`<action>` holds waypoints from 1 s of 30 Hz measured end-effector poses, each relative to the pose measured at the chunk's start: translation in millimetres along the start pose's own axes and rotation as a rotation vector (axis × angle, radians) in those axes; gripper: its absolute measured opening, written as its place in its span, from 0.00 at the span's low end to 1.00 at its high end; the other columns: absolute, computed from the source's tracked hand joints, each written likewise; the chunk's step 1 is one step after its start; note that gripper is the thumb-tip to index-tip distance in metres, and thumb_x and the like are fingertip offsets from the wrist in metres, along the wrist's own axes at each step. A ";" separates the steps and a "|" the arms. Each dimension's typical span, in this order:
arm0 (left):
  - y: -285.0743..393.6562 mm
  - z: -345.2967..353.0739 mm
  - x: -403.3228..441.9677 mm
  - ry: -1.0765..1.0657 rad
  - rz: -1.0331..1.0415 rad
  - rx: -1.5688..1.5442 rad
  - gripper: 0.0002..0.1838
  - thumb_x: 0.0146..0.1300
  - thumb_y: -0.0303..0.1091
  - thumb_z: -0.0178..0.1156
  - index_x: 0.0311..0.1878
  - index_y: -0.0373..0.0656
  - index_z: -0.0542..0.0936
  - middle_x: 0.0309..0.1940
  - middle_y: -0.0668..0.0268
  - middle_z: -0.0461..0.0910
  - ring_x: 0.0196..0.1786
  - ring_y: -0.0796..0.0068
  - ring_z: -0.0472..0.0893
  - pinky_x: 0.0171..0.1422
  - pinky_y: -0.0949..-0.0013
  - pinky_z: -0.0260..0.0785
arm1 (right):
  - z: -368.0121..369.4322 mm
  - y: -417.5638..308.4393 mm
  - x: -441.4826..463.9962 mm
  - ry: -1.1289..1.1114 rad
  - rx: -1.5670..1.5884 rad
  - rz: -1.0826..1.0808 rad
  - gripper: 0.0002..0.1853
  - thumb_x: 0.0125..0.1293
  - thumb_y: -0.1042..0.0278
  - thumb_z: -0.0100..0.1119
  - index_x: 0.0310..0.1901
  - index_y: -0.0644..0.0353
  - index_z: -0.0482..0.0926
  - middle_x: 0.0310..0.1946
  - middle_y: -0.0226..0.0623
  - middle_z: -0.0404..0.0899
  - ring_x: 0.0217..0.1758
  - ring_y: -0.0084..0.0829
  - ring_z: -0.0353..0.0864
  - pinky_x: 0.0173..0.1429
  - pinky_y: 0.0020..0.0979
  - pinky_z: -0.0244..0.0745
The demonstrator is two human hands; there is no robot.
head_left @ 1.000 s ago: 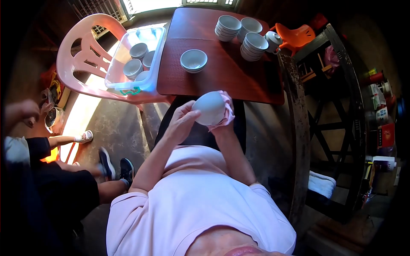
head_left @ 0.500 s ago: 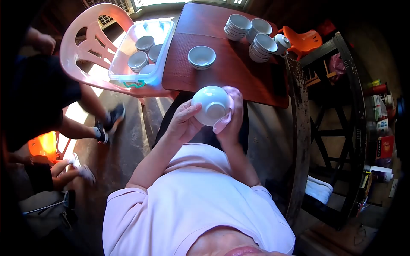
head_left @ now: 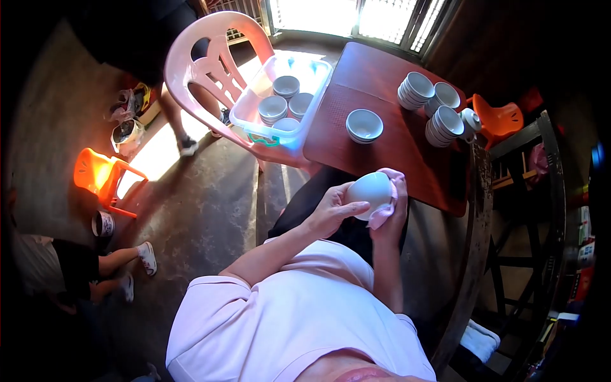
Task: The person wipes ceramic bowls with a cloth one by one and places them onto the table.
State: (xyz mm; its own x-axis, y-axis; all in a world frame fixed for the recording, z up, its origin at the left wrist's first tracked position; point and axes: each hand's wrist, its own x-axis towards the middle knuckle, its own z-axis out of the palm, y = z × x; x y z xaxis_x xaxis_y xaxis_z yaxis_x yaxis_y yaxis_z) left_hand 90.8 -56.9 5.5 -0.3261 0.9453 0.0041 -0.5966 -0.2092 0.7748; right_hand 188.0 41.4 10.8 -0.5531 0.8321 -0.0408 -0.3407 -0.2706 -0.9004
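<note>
1. Left hand point(head_left: 330, 211): clamped on a white, rounded ceramic bowl point(head_left: 368, 193), thumb across its outer wall.
2. Right hand point(head_left: 397, 215): closed around a pink fabric cloth point(head_left: 382, 216), pressed against the bowl's right side. Bowl lies between both hands, above the lap.
3. Beyond the left hand: small white bowl stack point(head_left: 365, 126) on a red-brown rectangular table point(head_left: 407, 175).
4. Farther, beyond the right hand: three taller stacks of white bowls point(head_left: 443, 127), white lidded pot point(head_left: 470, 123) beside them.
5. Forward-left of the left hand: clear plastic tub point(head_left: 318, 92), more bowls inside, on a pink plastic chair point(head_left: 175, 67).
6. Progress (judgement): held bowl mid-handling, cloth on it; which others are finished or remaining, cannot tell.
</note>
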 end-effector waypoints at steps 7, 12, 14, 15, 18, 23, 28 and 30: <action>6.3 -4.1 -2.9 -0.113 -0.051 0.098 0.19 0.57 0.28 0.67 0.50 0.36 0.76 0.41 0.67 0.79 0.45 0.81 0.78 0.52 0.75 0.71 | -15.4 -6.7 19.5 -0.370 -0.487 -0.341 0.17 0.60 0.53 0.60 0.43 0.58 0.77 0.33 0.34 0.78 0.35 0.28 0.81 0.36 0.30 0.80; 17.8 -1.6 -3.4 -0.213 -0.046 0.238 0.20 0.57 0.33 0.68 0.51 0.35 0.77 0.40 0.68 0.79 0.44 0.83 0.77 0.51 0.75 0.70 | -34.6 55.2 22.0 -0.497 0.349 -0.461 0.22 0.64 0.47 0.57 0.52 0.53 0.69 0.46 0.32 0.75 0.47 0.26 0.78 0.43 0.29 0.81; 25.4 -5.2 -2.8 -0.263 -0.162 0.349 0.21 0.57 0.37 0.69 0.49 0.35 0.78 0.38 0.69 0.79 0.41 0.82 0.76 0.49 0.76 0.69 | -23.7 12.1 20.6 -0.397 -0.018 -0.270 0.23 0.65 0.45 0.55 0.49 0.56 0.72 0.36 0.31 0.75 0.38 0.23 0.77 0.40 0.26 0.76; 28.0 -7.2 -4.1 -0.277 -0.230 0.317 0.21 0.56 0.38 0.70 0.48 0.35 0.79 0.38 0.68 0.80 0.42 0.82 0.77 0.50 0.76 0.69 | -18.4 -9.2 19.8 -0.376 -0.197 -0.170 0.24 0.65 0.44 0.54 0.48 0.58 0.74 0.31 0.30 0.75 0.34 0.21 0.76 0.39 0.24 0.74; 21.6 -7.0 -6.2 -0.315 -0.268 0.048 0.22 0.55 0.32 0.70 0.51 0.34 0.77 0.42 0.65 0.80 0.45 0.76 0.80 0.57 0.73 0.71 | -23.1 -33.1 30.7 -0.569 -0.450 -0.109 0.25 0.67 0.42 0.50 0.51 0.57 0.72 0.38 0.37 0.76 0.35 0.27 0.79 0.42 0.27 0.76; 11.0 -13.8 -0.2 -0.167 -0.152 -0.431 0.22 0.59 0.29 0.65 0.56 0.34 0.73 0.48 0.59 0.79 0.50 0.70 0.81 0.58 0.64 0.73 | 0.5 30.3 -15.8 0.036 -0.395 -0.461 0.31 0.72 0.38 0.31 0.66 0.54 0.56 0.58 0.43 0.68 0.63 0.40 0.69 0.66 0.42 0.65; 20.5 -15.2 0.0 -0.137 -0.227 -0.387 0.21 0.62 0.36 0.62 0.55 0.36 0.73 0.47 0.60 0.79 0.49 0.70 0.82 0.53 0.67 0.77 | 10.7 -13.4 -7.1 -0.260 -0.555 -0.485 0.29 0.71 0.40 0.37 0.51 0.57 0.78 0.63 0.43 0.66 0.67 0.40 0.67 0.68 0.43 0.62; 17.4 -12.2 -1.5 -0.235 -0.222 -0.374 0.21 0.63 0.39 0.61 0.55 0.36 0.73 0.48 0.61 0.79 0.49 0.70 0.82 0.51 0.68 0.78 | 13.2 -43.9 8.7 -0.594 -0.882 -0.681 0.18 0.61 0.52 0.54 0.37 0.58 0.85 0.44 0.40 0.83 0.53 0.41 0.80 0.60 0.43 0.71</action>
State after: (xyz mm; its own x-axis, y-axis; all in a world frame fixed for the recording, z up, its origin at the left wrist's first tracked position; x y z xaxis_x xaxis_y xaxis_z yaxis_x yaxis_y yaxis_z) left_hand 71.9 -65.0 11.3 -0.0132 0.9991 0.0406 -0.8693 -0.0315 0.4933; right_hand 188.1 54.1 55.7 -0.7987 0.2683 0.5386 -0.1953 0.7310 -0.6538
